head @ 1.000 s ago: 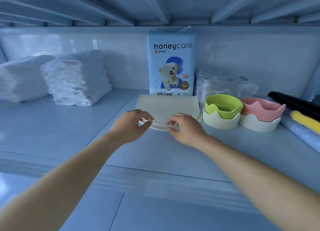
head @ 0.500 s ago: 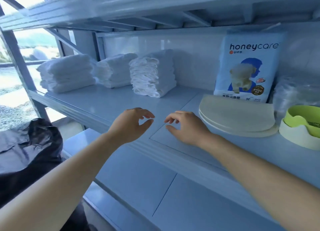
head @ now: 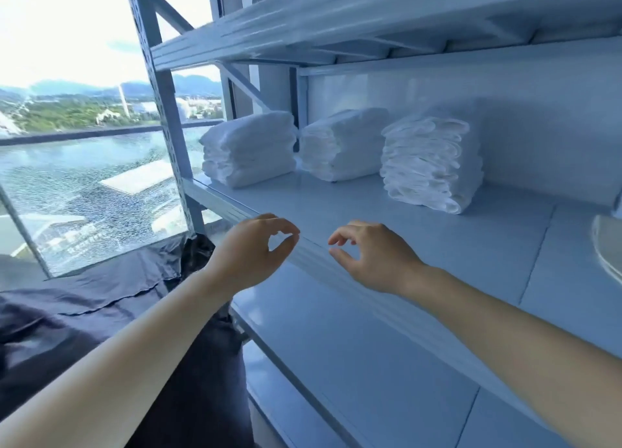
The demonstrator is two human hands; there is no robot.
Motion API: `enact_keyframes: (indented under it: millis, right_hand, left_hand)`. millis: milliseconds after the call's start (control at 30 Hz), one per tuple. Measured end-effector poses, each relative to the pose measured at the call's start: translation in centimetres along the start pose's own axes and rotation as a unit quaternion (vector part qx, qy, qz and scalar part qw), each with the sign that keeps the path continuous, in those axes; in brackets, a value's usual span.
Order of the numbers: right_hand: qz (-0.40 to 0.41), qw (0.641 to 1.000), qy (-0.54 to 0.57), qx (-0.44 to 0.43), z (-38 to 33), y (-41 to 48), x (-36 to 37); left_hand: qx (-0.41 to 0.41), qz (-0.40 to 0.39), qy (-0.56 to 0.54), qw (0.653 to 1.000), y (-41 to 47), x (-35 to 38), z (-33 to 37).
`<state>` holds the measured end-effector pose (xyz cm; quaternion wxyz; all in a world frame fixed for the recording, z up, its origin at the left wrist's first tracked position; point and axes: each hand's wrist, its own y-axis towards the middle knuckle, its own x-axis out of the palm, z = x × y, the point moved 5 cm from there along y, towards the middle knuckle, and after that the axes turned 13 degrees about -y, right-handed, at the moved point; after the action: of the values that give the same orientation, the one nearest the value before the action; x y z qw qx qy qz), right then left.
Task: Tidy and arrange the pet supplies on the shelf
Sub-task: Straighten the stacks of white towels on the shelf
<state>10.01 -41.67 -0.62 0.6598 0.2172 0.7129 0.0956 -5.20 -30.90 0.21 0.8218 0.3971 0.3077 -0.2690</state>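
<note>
Hands hover over the front edge of the shelf (head: pixel 370 208) — the left hand (head: pixel 252 252) and right hand (head: pixel 373 255) are both empty, fingers loosely curled, thumbs near forefingers. Folded white pads stand along the back: left stack (head: pixel 249 148), middle stack (head: pixel 343 144), right stack (head: pixel 430 161). A cream pad (head: pixel 609 249) shows at the far right edge — a black sheet (head: pixel 84 296) lies below the window (head: pixel 84 144).

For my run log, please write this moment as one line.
left hand: empty, loosely curled | right hand: empty, loosely curled | both near shelf front edge | left stack, middle stack, right stack: untouched
</note>
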Motion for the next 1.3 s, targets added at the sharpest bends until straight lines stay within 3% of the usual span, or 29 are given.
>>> enact_keyframes:
  millis: [267,733,1300]
  right_hand:
    - [-0.007,1.0,0.008,-0.003,-2.0,8.6,4.2]
    - [-0.034,0.999,0.007,0.016,3.0,18.9,10.5]
    - [-0.01,0.998,-0.034,0.058,8.4,26.2,12.6]
  left_hand:
    - [-0.006,-0.005,0.027,1.0,3.9,-3.6,-8.4]
    - [-0.027,-0.039,0.06,0.997,12.3,0.4,-15.8]
    - [0.005,0.017,0.078,0.997,21.1,0.8,-22.8]
